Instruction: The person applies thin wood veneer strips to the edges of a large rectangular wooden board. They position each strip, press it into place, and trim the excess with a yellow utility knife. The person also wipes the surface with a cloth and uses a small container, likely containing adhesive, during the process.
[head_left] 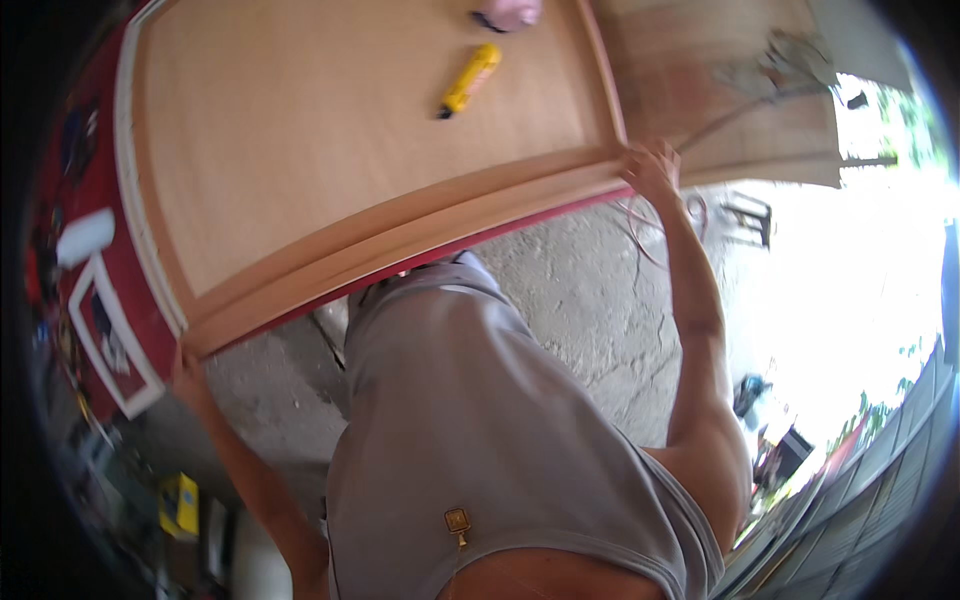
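A large light-brown wooden panel (340, 120) with raised border strips lies before me on a red surface. Along its near edge runs a long wooden strip (420, 238), lying against the border; whether it is fastened there I cannot tell. At the strip's left end, my left hand (187, 372) is closed round the corner, its fingers partly hidden. My right hand (652, 170) grips the right end, fingers bent over the wood and slightly blurred. On the panel, beyond both hands, rests a yellow tool with a black tip (468, 82). A pink item (510, 12) sits near the top edge of the view.
To the left, the red tabletop (150, 330) carries a white roll (87, 237), a white rectangular frame (122, 340) and assorted tools. Another wooden sheet (720, 120) stands at the right. A hose (640, 235) and a dark stool-like object (750, 218) are on the concrete floor (590, 300).
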